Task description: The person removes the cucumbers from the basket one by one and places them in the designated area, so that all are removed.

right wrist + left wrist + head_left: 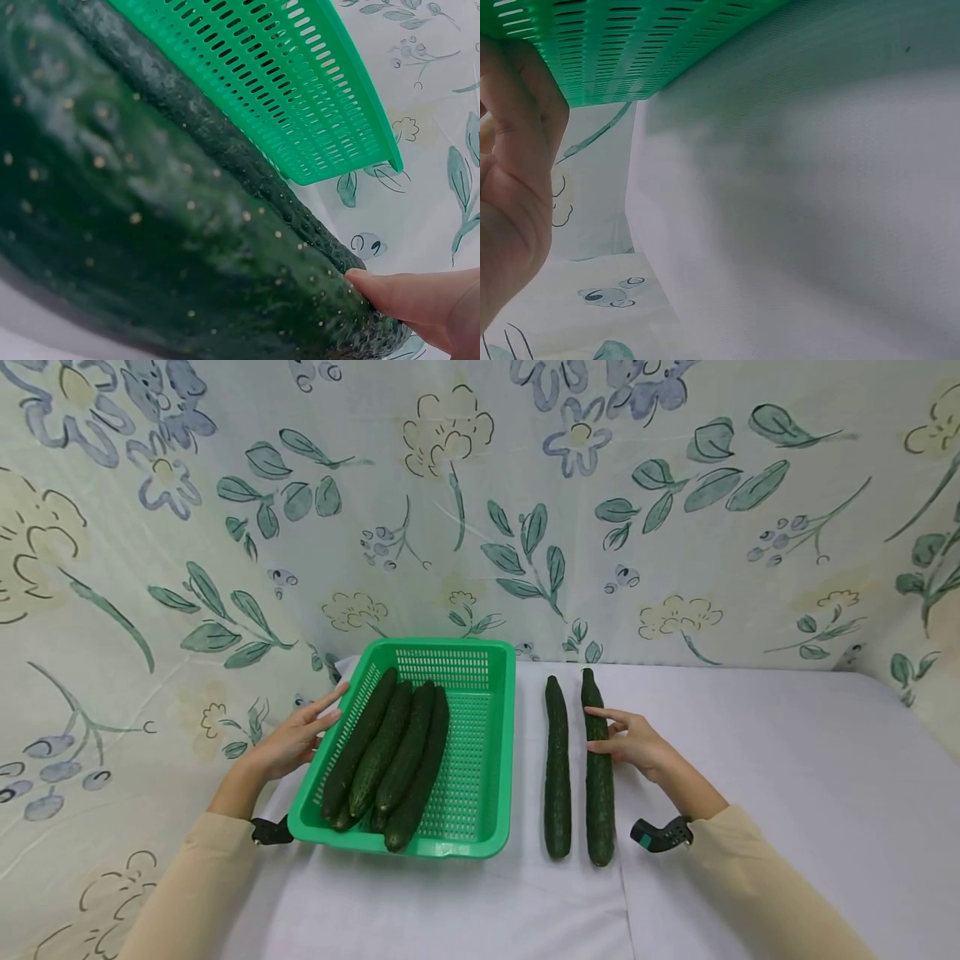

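Observation:
My left hand is at the left side of a green plastic basket, its extended fingers touching the outer wall near the rim. In the left wrist view, that hand lies against the slotted basket wall. Several dark green cucumbers lie lengthwise in the basket's left part. On the table, my right hand grips the rightmost cucumber around its upper half, thumb on the near side. Another cucumber lies parallel, just left of it. The right wrist view shows the thumb on the gripped cucumber.
A white cloth covers the table. Behind it and along the left hangs a floral curtain. The basket stands left of the two loose cucumbers, a narrow gap away.

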The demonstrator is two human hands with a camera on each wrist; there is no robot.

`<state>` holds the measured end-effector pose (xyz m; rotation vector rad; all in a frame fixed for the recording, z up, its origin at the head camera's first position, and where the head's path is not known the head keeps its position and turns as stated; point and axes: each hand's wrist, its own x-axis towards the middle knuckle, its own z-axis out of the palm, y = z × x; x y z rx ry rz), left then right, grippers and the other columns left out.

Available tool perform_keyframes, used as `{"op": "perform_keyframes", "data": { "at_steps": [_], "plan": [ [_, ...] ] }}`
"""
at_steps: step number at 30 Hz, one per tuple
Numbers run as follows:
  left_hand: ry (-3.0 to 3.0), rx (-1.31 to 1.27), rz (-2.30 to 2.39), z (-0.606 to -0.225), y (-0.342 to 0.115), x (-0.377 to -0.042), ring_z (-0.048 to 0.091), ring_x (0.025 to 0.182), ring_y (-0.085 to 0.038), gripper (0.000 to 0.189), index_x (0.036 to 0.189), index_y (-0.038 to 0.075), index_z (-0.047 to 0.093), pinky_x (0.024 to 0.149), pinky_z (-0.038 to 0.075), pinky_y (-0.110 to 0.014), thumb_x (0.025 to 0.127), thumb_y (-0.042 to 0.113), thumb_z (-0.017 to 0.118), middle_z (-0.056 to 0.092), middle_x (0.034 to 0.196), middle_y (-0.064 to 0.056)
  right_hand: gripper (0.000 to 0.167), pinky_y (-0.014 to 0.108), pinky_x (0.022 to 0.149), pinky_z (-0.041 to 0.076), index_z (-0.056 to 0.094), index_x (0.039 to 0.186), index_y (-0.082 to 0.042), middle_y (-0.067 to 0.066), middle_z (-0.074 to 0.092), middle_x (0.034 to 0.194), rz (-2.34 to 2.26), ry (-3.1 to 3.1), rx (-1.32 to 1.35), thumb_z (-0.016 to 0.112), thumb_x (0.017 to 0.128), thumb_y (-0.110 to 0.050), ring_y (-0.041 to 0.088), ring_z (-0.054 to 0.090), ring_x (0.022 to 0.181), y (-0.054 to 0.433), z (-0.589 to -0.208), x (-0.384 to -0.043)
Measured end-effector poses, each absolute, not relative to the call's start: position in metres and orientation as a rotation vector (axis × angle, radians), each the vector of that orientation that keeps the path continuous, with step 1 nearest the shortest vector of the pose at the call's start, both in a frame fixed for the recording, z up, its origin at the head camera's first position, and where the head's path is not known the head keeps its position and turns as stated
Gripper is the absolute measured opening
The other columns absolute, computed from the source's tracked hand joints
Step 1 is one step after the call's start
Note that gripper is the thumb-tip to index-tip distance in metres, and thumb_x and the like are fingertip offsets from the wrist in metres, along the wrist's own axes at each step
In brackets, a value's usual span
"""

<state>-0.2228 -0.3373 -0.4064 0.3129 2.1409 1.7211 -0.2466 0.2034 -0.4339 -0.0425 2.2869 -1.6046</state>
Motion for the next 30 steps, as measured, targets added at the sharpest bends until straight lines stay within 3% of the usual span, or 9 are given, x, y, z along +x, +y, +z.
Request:
{"op": "perform_keyframes", "data": {
  "at_steps": [5,17,25,30],
  "plan": [
    [2.118,0.328,1.729,-0.4078,-0.3386,-0.2235,0.053,0.060,-0.008,0.057,0.162,0.027,0.008,0.054,0.046,-0.022,0.112,0.027,0.033,0.063,0.122,0.004,0.068,0.028,0.057,0.045,0.044,0.151,-0.004,0.019,0.039,0.109,-1.573,2.337,-0.016,0.074,0.089,-0.002,0.014,0.043,0.066,0.1996,-0.4365,-0.2480],
    [2.083,0.359,1.742,-0.4110,-0.3399,-0.2248,0.056,0.062,-0.007,0.056,0.162,0.028,0.007,0.055,0.047,-0.023,0.112,0.026,0.031,0.062,0.123,0.004,0.063,0.031,0.055,0.048,0.047,0.148,-0.003,0.021,0.043,0.105,-1.497,2.447,-0.042,0.073,0.091,-0.006,0.018,0.052,0.058,0.1931,-0.4383,-0.2453],
    [2.082,0.336,1.754,-0.4100,-0.3384,-0.2231,0.058,0.066,-0.008,0.056,0.162,0.028,0.007,0.056,0.047,-0.023,0.112,0.027,0.032,0.060,0.128,0.005,0.062,0.033,0.058,0.048,0.045,0.149,-0.004,0.024,0.044,0.112,-1.451,2.484,-0.057,0.072,0.093,-0.010,0.020,0.056,0.063,0.1932,-0.4405,-0.2450],
    [2.092,0.328,1.751,-0.4099,-0.3383,-0.2239,0.056,0.064,-0.008,0.057,0.163,0.026,0.007,0.054,0.045,-0.022,0.112,0.027,0.032,0.060,0.128,0.004,0.064,0.035,0.061,0.050,0.044,0.149,-0.002,0.021,0.048,0.103,-1.405,2.494,-0.078,0.072,0.093,-0.011,0.021,0.056,0.067,0.1934,-0.4367,-0.2427]
  ]
}}
